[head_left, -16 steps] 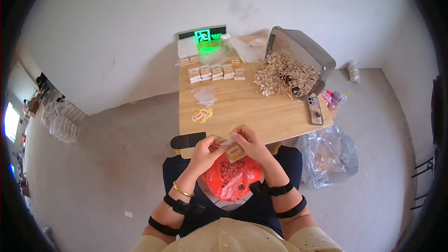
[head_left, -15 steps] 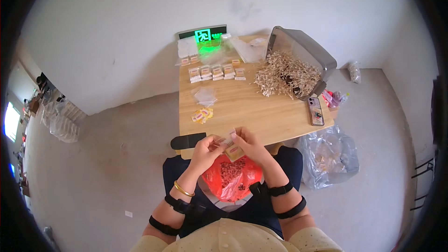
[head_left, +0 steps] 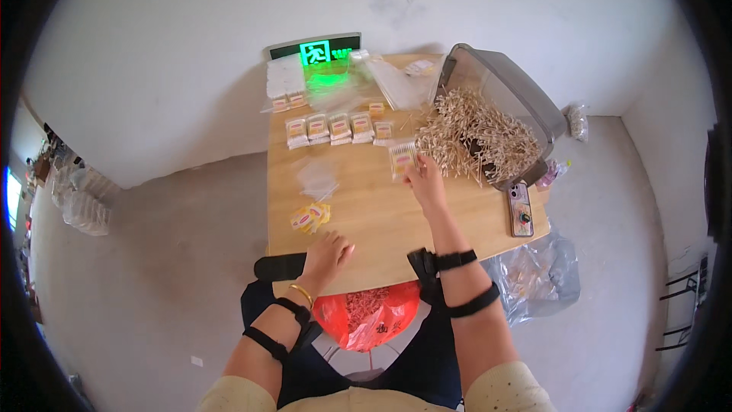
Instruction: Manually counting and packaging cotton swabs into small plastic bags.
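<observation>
My right hand reaches over the middle of the table and pinches the lower right corner of a small clear packet of cotton swabs with a yellow card inside. Just beyond that packet stand several similar filled packets in a row. My left hand lies at the table's near edge, fingers loosely bent and apart, with nothing visible in it. Ahead of it are a small fanned pile of yellow cards and some flat clear bags.
A grey translucent bin lies tipped at the back right, loose swabs spilling out. A phone sits near the right edge. Below the table are a red bag and a clear plastic bag. A lit green sign stands behind.
Both hands were together over the red bag, holding the packet. My right hand has carried it forward onto the table area; my left has let go and moved to the table's near edge.
</observation>
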Motion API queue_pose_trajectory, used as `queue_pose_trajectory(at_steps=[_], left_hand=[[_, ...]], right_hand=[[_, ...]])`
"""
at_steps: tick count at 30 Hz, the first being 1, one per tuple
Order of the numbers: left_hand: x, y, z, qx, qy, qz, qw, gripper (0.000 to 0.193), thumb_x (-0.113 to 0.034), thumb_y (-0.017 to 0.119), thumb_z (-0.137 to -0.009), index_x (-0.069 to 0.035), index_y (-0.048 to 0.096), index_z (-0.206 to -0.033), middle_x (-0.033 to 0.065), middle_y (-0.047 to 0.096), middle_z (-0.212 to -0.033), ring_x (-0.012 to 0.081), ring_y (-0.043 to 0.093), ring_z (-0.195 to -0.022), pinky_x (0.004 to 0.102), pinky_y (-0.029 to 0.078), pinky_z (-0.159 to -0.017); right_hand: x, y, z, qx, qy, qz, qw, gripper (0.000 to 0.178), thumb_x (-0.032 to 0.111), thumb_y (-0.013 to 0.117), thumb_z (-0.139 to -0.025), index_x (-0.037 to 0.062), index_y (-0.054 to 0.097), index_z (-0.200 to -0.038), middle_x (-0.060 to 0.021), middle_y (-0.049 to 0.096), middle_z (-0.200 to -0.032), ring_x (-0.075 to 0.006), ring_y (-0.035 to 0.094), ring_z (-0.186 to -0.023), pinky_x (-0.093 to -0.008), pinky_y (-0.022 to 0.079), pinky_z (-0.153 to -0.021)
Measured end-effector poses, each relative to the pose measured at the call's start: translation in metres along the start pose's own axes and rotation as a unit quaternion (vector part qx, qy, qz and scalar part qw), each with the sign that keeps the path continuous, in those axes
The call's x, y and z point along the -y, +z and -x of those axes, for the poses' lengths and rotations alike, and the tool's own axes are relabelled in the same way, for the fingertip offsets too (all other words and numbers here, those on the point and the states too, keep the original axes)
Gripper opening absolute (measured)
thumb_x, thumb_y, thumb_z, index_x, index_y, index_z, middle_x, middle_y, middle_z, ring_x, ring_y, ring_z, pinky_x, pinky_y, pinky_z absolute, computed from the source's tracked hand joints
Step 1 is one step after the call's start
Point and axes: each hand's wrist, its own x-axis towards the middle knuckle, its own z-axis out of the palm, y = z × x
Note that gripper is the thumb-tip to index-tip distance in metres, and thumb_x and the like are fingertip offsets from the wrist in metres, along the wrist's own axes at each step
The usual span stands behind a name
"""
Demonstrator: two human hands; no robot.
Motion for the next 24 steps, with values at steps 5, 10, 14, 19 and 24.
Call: queue_pose_trajectory(at_steps=[5, 10, 14, 19, 24], left_hand=[[-0.003, -0.002, -0.001, 0.038, -0.018, 0.013, 0.999, 0.016, -0.017, 0.069, -0.089, -0.007, 0.059, -0.081, 0.0085, 0.058, -0.084, 0.0300, 0.062, -0.082, 0.0447, 0.053, -0.069], [-0.006, -0.002, -0.007, 0.057, -0.024, 0.010, 0.998, 0.015, -0.017, 0.070, -0.086, -0.009, 0.059, -0.080, 0.0069, 0.058, -0.085, 0.0283, 0.062, -0.081, 0.0436, 0.053, -0.067], [0.003, -0.007, 0.000, 0.060, -0.043, 0.003, 0.997, 0.015, -0.017, 0.071, -0.086, -0.010, 0.059, -0.079, 0.0061, 0.057, -0.084, 0.0269, 0.062, -0.080, 0.0427, 0.053, -0.066], [0.005, -0.002, -0.004, 0.061, -0.027, 0.003, 0.998, 0.016, -0.017, 0.072, -0.085, -0.010, 0.059, -0.078, 0.0054, 0.057, -0.083, 0.0257, 0.062, -0.079, 0.0418, 0.052, -0.066], [0.002, -0.001, -0.008, 0.058, -0.023, 0.013, 0.998, 0.016, -0.017, 0.072, -0.085, -0.010, 0.060, -0.078, 0.0051, 0.056, -0.083, 0.0252, 0.062, -0.077, 0.0406, 0.052, -0.065]], right_hand=[[-0.016, 0.036, -0.097, -0.010, 0.086, 0.077, 0.993, 0.051, 0.013, 0.070, -0.092, -0.0053, 0.049, -0.135, -0.0139, 0.071, -0.097, -0.0142, 0.068, -0.066, -0.0283, 0.051, -0.056], [-0.040, 0.055, -0.146, 0.016, 0.117, 0.161, 0.980, 0.047, 0.012, 0.070, -0.090, -0.0053, 0.052, -0.130, -0.0192, 0.071, -0.099, -0.0201, 0.072, -0.068, -0.0323, 0.056, -0.060], [-0.038, 0.086, -0.125, -0.012, 0.060, 0.332, 0.941, 0.043, 0.024, 0.068, -0.091, -0.0071, 0.059, -0.120, -0.0277, 0.070, -0.111, -0.0380, 0.070, -0.102, -0.0463, 0.056, -0.087], [-0.025, 0.080, -0.127, 0.022, 0.022, 0.403, 0.915, 0.055, 0.038, 0.060, -0.096, -0.0078, 0.058, -0.127, -0.0306, 0.064, -0.129, -0.0436, 0.064, -0.118, -0.0507, 0.053, -0.099], [-0.030, 0.082, -0.156, 0.027, 0.046, 0.408, 0.912, 0.057, 0.042, 0.060, -0.097, -0.0063, 0.061, -0.128, -0.0294, 0.065, -0.129, -0.0431, 0.065, -0.118, -0.0510, 0.053, -0.098]])
